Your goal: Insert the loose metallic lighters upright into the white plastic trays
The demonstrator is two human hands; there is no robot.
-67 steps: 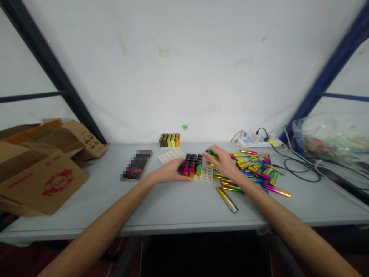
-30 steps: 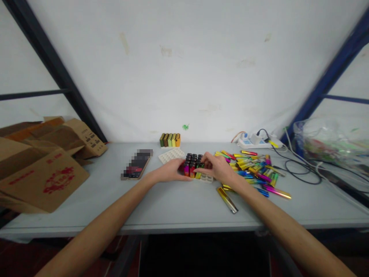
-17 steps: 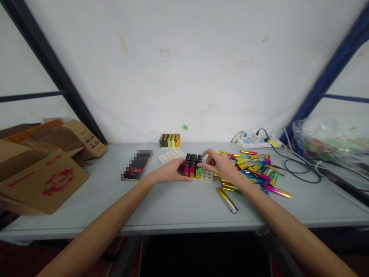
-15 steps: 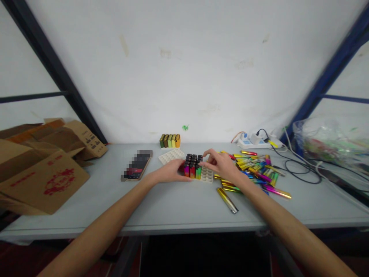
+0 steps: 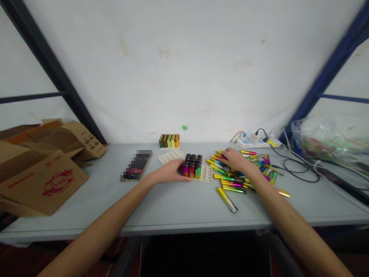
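Observation:
Black-topped lighters with shiny pink, red and green bodies stand upright in rows in a white tray; bare pockets show at its right end. My left hand is wrapped round the left side of this block, its thumb along the front and its other fingers partly hidden behind. On the right, my right hand is over a pile of loose metallic lighters, fingers bent and closed on a gold one at the pile's far left. One yellow and silver lighter lies apart, nearer the table's front edge.
Behind stand another filled block of lighters and a white pocketed tray. A phone lies left, near cardboard boxes. A power strip, cables and a plastic bag occupy the right side.
My right hand has left the tray of standing lighters and moved right to the loose pile, where some lighters have shifted left. My left hand stays at the tray.

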